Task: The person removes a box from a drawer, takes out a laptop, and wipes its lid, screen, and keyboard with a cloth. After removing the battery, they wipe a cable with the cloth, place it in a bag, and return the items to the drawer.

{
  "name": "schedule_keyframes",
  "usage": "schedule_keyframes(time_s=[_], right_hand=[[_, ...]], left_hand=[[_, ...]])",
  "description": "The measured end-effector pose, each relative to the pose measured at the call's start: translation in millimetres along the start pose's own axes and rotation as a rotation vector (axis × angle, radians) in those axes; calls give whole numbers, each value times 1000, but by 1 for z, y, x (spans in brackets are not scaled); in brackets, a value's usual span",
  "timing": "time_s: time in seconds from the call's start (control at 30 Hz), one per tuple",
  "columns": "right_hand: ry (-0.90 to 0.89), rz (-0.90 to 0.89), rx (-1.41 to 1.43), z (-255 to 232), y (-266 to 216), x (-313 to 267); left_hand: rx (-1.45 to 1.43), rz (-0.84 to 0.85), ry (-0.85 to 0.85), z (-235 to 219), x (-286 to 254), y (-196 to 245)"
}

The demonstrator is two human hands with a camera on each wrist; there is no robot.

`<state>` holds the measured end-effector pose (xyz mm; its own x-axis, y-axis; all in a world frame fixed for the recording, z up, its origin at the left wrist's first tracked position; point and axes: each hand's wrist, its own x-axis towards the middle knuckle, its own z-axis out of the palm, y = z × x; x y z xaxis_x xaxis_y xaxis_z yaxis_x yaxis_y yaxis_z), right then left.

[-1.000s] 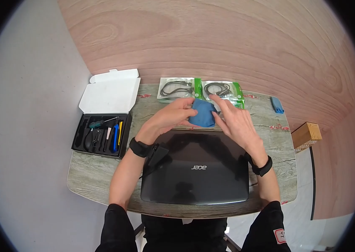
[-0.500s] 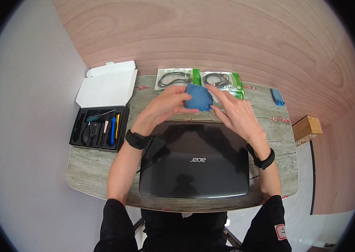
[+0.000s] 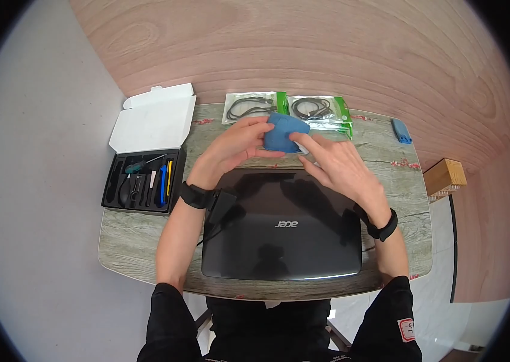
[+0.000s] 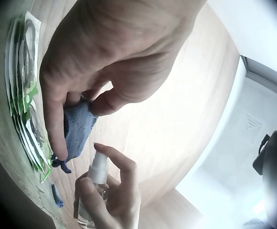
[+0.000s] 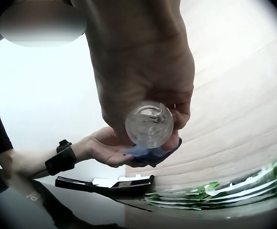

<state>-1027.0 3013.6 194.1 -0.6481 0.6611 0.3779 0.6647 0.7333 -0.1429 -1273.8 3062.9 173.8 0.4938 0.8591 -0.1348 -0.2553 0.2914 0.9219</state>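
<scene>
Left hand [image 3: 235, 146] pinches soft blue fabric cloth [image 3: 281, 135], raised beyond closed glossy-black laptop [image 3: 282, 247]; right hand [image 3: 341, 169] curls round clear cylindrical spray bottle [image 5: 149, 125], forefinger [image 4: 116, 155] atop white pump [image 4: 98, 171], probably close so spray hits cloth.

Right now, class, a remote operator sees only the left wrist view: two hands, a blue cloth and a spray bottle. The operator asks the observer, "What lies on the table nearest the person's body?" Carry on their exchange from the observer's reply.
Observer: A dark laptop lies there on the table, its lid shut.
Operator: And what is over on the person's left?
Observer: The head view shows an open box of tools.
Operator: My picture cuts off the bottom of the bottle. Can you see it?
Observer: Yes, in the right wrist view: the spray bottle in the right hand has a round, clear base.
</scene>
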Motion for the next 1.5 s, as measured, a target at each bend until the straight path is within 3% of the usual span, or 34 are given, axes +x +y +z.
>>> schedule_keyframes(time_s=[0.03,0.23,0.43,0.53,0.63,0.93,1.5], right_hand=[[-54,36,-16,-1,0,-1],[164,49,146,-9,5,1],[59,118,47,-9,21,-5],[74,83,72,-12,14,-4],[119,65,141,-11,7,-1],[83,41,254,-10,-3,1],[100,36,159,2,14,-5]], left_hand=[[-7,2,6,-2,2,-2],[111,17,-87,-2,0,-1],[452,146,-68,-6,5,-9],[438,123,-6,-6,5,-9],[352,80,-83,-7,2,-6],[349,92,-92,6,-4,-2],[328,100,-42,7,-10,4]])
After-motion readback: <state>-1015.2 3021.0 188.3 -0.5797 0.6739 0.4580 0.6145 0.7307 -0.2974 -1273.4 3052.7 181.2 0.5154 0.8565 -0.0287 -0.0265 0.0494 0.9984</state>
